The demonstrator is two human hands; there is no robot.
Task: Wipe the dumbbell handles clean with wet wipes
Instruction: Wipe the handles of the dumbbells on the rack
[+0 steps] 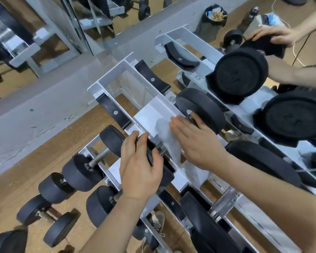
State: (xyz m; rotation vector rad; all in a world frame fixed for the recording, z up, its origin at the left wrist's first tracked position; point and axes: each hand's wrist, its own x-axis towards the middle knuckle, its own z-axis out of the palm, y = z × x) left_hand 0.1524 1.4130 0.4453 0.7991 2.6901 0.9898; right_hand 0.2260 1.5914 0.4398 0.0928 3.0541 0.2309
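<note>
A black dumbbell lies across the white rack point(150, 110), with one head point(201, 110) toward the upper right. My left hand point(140, 167) grips its other head point(167, 173) at the lower left, thumb on one side and fingers curled over the other. A short piece of its knurled handle point(162, 151) shows beside that hand. A white wet wipe point(169, 141) is draped over the handle. My right hand point(195, 141) lies on the wipe with straight fingers and presses it onto the handle. The thumb of that hand is hidden.
Larger dumbbells point(239, 73) sit on the rack's upper tier at right, smaller ones point(78, 170) on the lower tier at left. Another person's hand point(275, 35) holds a dumbbell at the top right. A black bin point(213, 21) stands behind the rack; a mirror wall point(44, 33) runs along the left.
</note>
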